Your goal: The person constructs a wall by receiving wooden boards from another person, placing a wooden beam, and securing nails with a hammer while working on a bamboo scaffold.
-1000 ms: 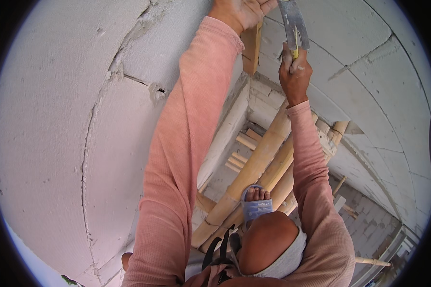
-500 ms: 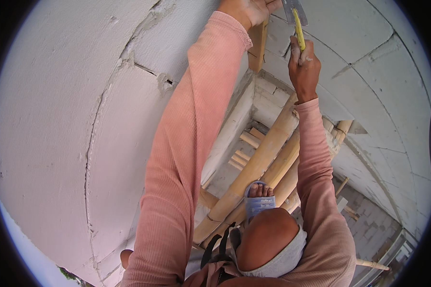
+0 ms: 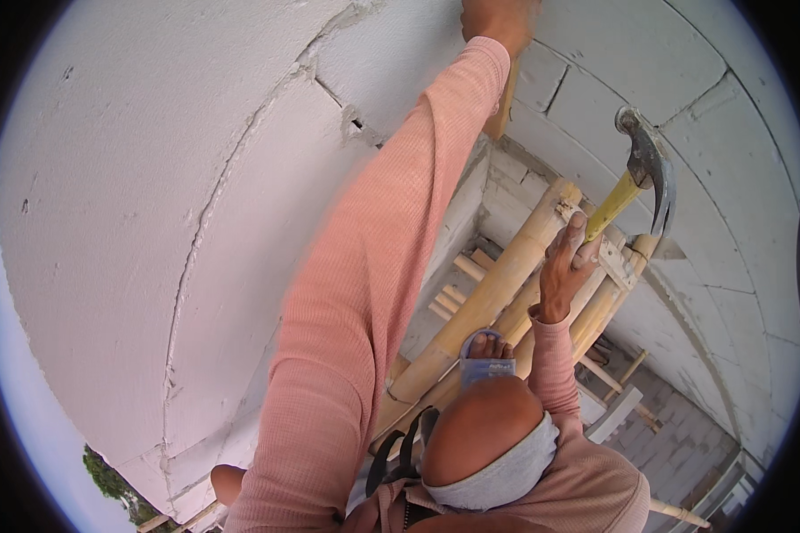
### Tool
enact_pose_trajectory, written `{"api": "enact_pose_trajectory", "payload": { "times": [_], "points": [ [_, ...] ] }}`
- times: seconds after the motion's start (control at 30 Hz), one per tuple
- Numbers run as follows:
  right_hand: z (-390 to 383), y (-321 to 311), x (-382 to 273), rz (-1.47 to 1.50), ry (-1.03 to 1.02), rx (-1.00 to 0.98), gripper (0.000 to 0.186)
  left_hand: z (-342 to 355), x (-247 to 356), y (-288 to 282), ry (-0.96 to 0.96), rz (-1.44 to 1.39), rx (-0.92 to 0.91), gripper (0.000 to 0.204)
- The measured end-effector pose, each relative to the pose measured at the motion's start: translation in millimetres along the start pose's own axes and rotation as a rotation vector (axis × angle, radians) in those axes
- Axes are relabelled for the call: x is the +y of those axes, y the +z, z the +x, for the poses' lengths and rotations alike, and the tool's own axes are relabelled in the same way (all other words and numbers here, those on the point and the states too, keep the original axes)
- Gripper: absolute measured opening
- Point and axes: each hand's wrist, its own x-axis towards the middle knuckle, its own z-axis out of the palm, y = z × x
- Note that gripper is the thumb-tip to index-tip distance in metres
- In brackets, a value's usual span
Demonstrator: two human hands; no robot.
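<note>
A claw hammer (image 3: 629,185) with a yellow handle and a worn metal head is gripped in my right hand (image 3: 566,271). Its head points up and away, apart from the grey block wall at the right. My left arm reaches far forward along the pale block wall (image 3: 258,222) on the left. At the top edge of the picture, my left hand (image 3: 501,25) is partly cut off and its fingers are hidden. Just below that wrist, a wooden board (image 3: 504,111) stands in the corner between the walls; whether the hand touches it is not visible.
Tied bamboo poles (image 3: 493,298) form a scaffold underfoot, with my foot in a blue sandal (image 3: 487,366) on them. My bent knee (image 3: 480,435) is close to my right arm. Lower down lie more poles and a grey block wall (image 3: 676,444).
My right hand has drawn back toward me and lower with the hammer, whose head was up near my left hand before. My left hand has shifted slightly right in the picture and turned.
</note>
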Motion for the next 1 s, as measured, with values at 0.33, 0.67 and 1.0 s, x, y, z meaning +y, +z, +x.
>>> {"api": "enact_pose_trajectory", "payload": {
  "times": [0.33, 0.67, 1.0],
  "points": [
    [-29.3, 8.1, -89.0, 0.270, -0.436, -0.242, 0.041, -300.7, 24.3, -186.7, -0.221, -0.226, -0.293, 0.039],
    [-134.6, 109.0, -228.9, 0.527, -0.627, -1.427, 0.040, -741.3, 172.9, -470.6, -0.089, -0.057, 1.123, 0.023],
    [-352.9, 154.6, -203.8, -0.409, 0.208, -2.413, 0.029, -989.5, 82.7, -437.1, -1.221, 0.297, 1.431, 0.024]
  ]
}}
